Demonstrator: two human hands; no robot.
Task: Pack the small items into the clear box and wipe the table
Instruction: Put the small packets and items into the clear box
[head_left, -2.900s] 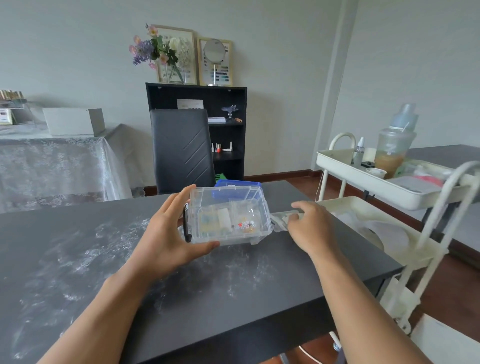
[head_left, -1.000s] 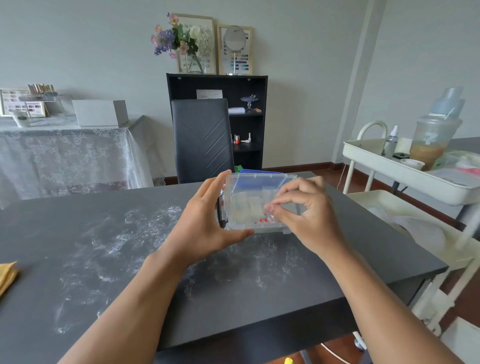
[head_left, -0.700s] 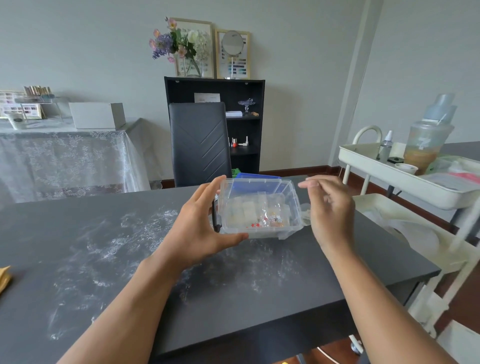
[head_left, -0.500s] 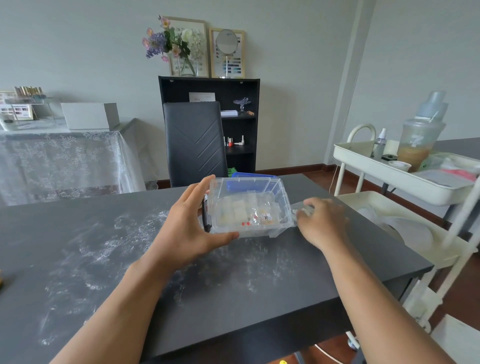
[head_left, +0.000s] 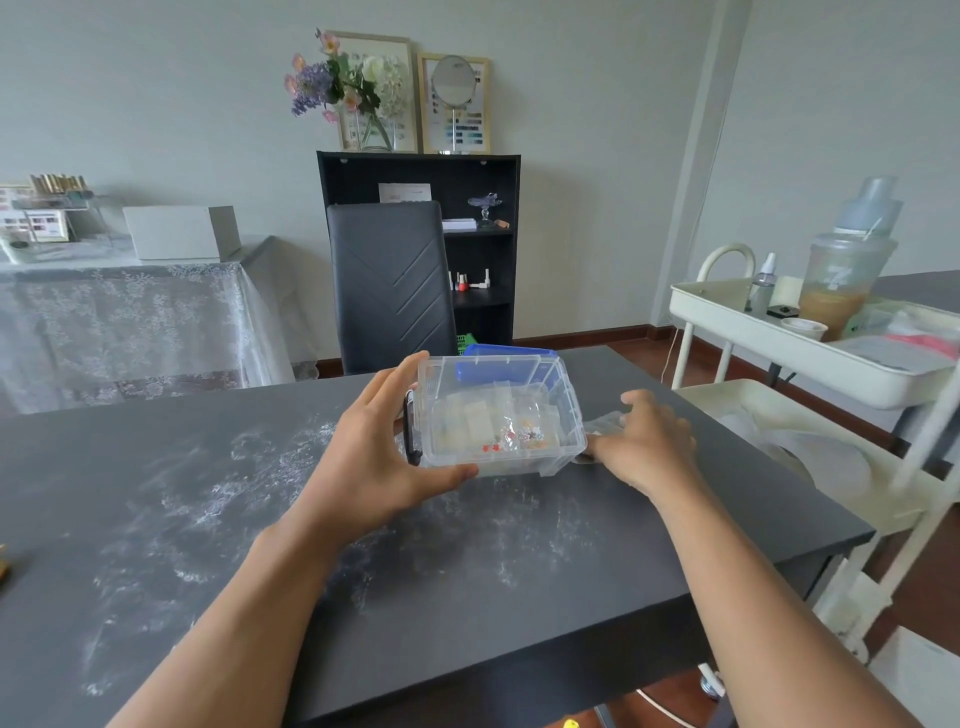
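My left hand (head_left: 374, 467) grips the left end of the clear box (head_left: 563, 415) and tilts its open top toward me, just above the dark table (head_left: 467, 582). Inside lie several small clear packets with red and white bits. A blue lid (head_left: 506, 358) lies behind the box. To the right of the box, my right hand (head_left: 649, 441) rests on the table with its fingers curled over a small clear packet (head_left: 602, 422); whether it grips the packet is unclear. White powdery smears (head_left: 208, 499) cover the table's left and middle.
A cream trolley (head_left: 779, 338) with bottles and a jar stands close to the table's right edge. A black chair (head_left: 389, 280) and a dark shelf are behind the table. A yellow cloth's corner (head_left: 2, 566) shows at the far left edge.
My right hand dropped a packet into the box, pulled back and went down to the table right of the box, onto another packet. My left hand kept the box tilted.
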